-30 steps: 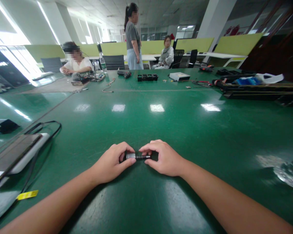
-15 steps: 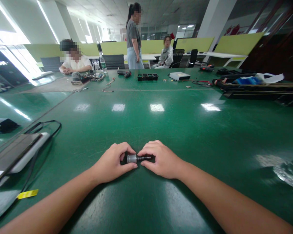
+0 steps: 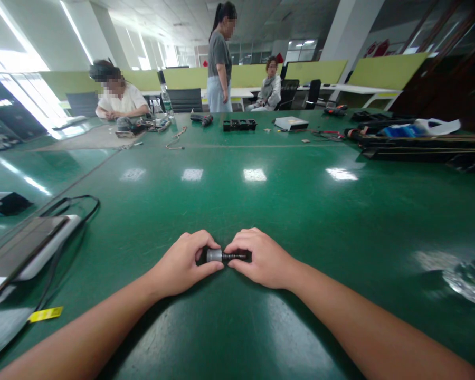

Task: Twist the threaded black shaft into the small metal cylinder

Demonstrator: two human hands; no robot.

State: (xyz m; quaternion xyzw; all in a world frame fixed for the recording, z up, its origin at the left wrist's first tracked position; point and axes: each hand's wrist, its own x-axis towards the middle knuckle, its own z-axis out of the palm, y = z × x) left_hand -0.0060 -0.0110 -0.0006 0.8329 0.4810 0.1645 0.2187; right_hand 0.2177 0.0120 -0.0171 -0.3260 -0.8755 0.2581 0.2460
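Pinching a small metal shaft [image 3: 224, 256] at lower centre, the left hand [image 3: 182, 266] grips its silver collar, the right hand [image 3: 261, 258] its dark, probably threaded, rigid, light stem.

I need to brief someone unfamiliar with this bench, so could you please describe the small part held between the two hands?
On the green table, near its front edge, the left hand and right hand meet. Pinched between them lies a small rod, silver at its left end, dark and thin at its right.
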